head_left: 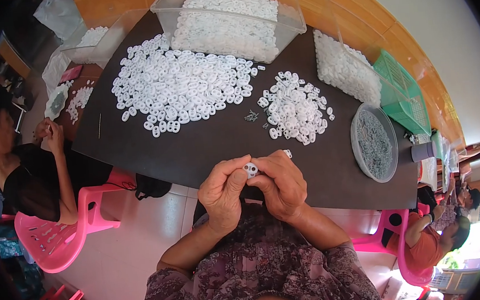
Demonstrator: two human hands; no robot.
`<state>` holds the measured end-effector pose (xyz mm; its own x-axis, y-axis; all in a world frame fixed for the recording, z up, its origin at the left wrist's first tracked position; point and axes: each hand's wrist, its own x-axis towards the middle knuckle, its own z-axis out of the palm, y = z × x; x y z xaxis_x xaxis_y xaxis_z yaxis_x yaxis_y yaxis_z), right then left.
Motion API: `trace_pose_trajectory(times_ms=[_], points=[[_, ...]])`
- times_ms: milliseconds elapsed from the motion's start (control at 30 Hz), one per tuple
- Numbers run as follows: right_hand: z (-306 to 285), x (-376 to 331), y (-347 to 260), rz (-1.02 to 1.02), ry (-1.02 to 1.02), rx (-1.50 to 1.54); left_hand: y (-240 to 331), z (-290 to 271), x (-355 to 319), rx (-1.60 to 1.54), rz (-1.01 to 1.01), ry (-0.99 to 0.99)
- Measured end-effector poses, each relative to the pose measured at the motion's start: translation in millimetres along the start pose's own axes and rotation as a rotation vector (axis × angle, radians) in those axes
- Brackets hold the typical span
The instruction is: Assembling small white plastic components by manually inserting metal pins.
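Between the fingertips of both hands, just over the table's near edge, I hold a small white plastic piece (250, 170) with dark holes. My left hand (222, 192) pinches it from one side with thumb and forefinger. From the other side, my right hand (281, 183) grips it the same way. Another white piece (287, 153) lies partly hidden behind my right fingers. Beyond my hands is a small heap of white pieces (297, 109), with a few grey screws (252, 115) beside it. A larger pile of flat white two-holed pieces (181, 84) spreads to the far left.
Clear bins (292, 19) of white pieces line the back of the dark table (217, 140). A round tub (389, 173) of grey screws, a green basket (426, 118) and a grey cup (422, 152) stand right. Another person (32, 160) works at left; pink chairs (82, 219) flank the table.
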<state>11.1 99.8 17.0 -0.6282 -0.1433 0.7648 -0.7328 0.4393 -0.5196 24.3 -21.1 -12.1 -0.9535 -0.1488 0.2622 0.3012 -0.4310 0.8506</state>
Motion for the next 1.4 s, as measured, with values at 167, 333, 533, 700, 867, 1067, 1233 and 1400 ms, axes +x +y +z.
trace_pose_trajectory(times_ms=[167,333,533,700,867,1067,1233,1400], points=[[0.5,-0.5,-0.4,0.014,-0.008,0.002,-3.2,-0.6,0.4,-0.032,0.017,0.004],[2.3,-2.7,0.4,0.01,0.001,0.004,-5.3,-1.3,0.8,-0.009,0.049,-0.007],[2.7,-4.2,-0.2,0.011,-0.008,-0.001,-5.1,-1.0,1.2,-0.003,0.052,-0.006],[5.0,-5.7,-1.5,0.009,0.003,-0.004,-6.8,-0.9,-0.6,0.081,0.125,-0.008],[5.7,-7.1,-2.3,0.002,-0.003,-0.032,-11.4,-0.2,-3.3,0.08,0.149,0.0],[8.9,-10.4,-1.2,-0.024,0.013,-0.057,-12.7,3.2,-5.4,0.091,0.171,0.016],[14.9,-10.6,-3.9,0.014,0.011,-0.032,-11.4,2.4,-7.8,0.082,0.165,0.037],[14.7,-7.8,-5.3,0.035,0.011,0.008,-7.5,-1.5,-6.1,0.159,0.208,0.035]])
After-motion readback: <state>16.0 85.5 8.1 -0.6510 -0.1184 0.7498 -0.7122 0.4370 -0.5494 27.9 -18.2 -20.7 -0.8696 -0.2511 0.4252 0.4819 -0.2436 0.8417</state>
